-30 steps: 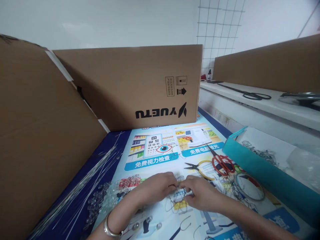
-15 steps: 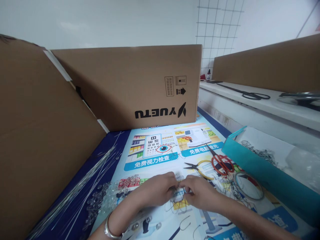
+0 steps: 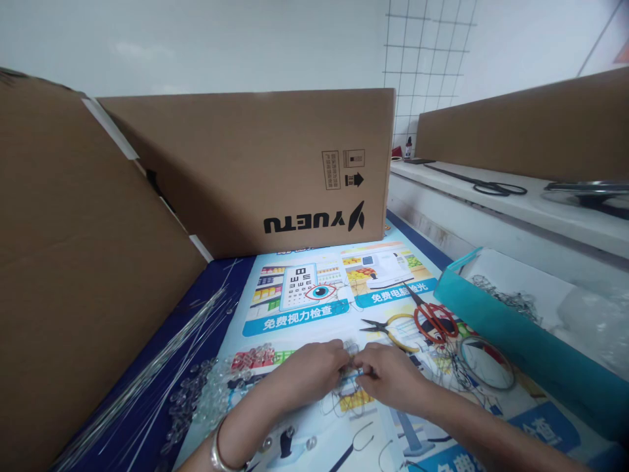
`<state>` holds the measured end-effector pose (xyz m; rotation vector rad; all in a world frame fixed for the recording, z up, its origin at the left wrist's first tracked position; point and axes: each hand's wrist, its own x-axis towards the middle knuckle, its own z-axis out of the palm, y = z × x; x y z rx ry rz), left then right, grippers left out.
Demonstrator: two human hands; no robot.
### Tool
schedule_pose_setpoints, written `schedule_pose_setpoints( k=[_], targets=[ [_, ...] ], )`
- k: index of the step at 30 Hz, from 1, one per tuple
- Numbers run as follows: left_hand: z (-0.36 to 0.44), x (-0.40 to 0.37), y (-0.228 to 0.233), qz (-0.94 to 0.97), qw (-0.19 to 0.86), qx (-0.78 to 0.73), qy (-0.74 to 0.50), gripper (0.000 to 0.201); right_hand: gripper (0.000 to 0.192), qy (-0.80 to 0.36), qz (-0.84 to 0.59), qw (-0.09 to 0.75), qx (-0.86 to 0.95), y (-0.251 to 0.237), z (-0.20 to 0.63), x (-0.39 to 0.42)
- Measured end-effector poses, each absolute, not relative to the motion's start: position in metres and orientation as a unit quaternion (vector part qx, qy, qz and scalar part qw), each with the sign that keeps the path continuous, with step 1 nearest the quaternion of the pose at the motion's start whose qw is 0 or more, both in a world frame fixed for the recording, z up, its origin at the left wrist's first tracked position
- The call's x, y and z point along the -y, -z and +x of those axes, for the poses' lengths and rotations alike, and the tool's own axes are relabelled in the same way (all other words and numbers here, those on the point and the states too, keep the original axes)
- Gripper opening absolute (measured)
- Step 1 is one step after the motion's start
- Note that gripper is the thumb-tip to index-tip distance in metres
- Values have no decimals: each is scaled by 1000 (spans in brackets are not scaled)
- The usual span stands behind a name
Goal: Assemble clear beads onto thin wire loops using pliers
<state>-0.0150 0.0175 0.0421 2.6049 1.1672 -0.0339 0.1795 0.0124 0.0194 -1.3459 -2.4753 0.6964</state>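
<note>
My left hand (image 3: pixel 307 373) and my right hand (image 3: pixel 390 379) meet fingertip to fingertip low in the head view, over a printed poster (image 3: pixel 314 308) on the table. Between the fingers they pinch a small piece of thin wire with clear beads (image 3: pixel 352 367). Loops of wire (image 3: pixel 344 403) hang under it onto the poster. A metal bangle (image 3: pixel 221 452) is on my left wrist. A heap of clear beads (image 3: pixel 211 393) lies just left of my left hand.
Long straight wires (image 3: pixel 162 367) lie at the left. Pliers (image 3: pixel 388 328), red-handled scissors (image 3: pixel 430 318) and a wire ring (image 3: pixel 486 364) sit to the right. A teal box (image 3: pixel 515 347) holds chain. Cardboard boxes (image 3: pixel 255 170) stand behind and left. A white ledge (image 3: pixel 515 203) carries black scissors.
Both hands stay together on the beaded wire, with only small finger shifts. The view has drifted slightly.
</note>
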Motion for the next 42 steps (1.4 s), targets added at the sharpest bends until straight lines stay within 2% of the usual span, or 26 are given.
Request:
schedule_pose_setpoints(
  k=[9, 20, 30, 42],
  targets=[
    [-15, -17, -43, 913, 112, -393, 11, 17, 6, -226, -460, 120, 850, -19, 179, -11],
    [-21, -24, -42, 893, 211, -396, -26, 13, 14, -239, -454, 134, 848, -19, 182, -10],
    [-20, -25, -41, 872, 311, -362, -112, 31, 11, -245, -460, 160, 838, -11, 181, -10],
    [-22, -27, -35, 875, 312, -343, -140, 19, 6, -277, -463, 199, 818, -9, 181, -12]
  ],
)
